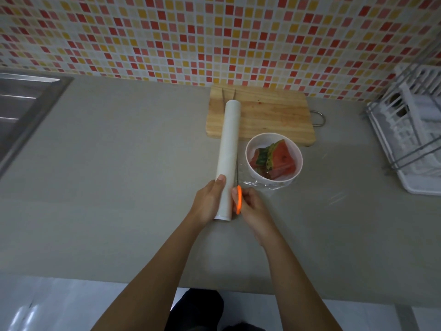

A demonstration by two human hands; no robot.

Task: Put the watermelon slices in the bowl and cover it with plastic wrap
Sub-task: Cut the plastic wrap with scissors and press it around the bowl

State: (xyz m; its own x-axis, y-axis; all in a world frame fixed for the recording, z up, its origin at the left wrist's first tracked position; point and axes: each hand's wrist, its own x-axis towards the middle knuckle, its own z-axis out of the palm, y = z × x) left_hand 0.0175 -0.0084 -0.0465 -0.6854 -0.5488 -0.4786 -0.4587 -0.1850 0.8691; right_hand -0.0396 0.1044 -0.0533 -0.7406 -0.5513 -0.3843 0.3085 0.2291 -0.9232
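A white bowl (296, 154) stands on the grey counter in front of the cutting board, with red watermelon slices (279, 158) inside. Clear plastic wrap (260, 182) stretches from the bowl's near left side towards a long white wrap roll (229, 144). My left hand (210, 201) grips the near end of that roll. My right hand (250, 206) holds orange-handled scissors (238, 199), whose thin blades run along the right edge of the roll, beside the film.
A wooden cutting board (269, 115) lies behind the bowl, with a metal handle at its right end. A steel sink (21, 111) is at far left. A white dish rack (410, 139) stands at far right. The counter's front edge is near my body.
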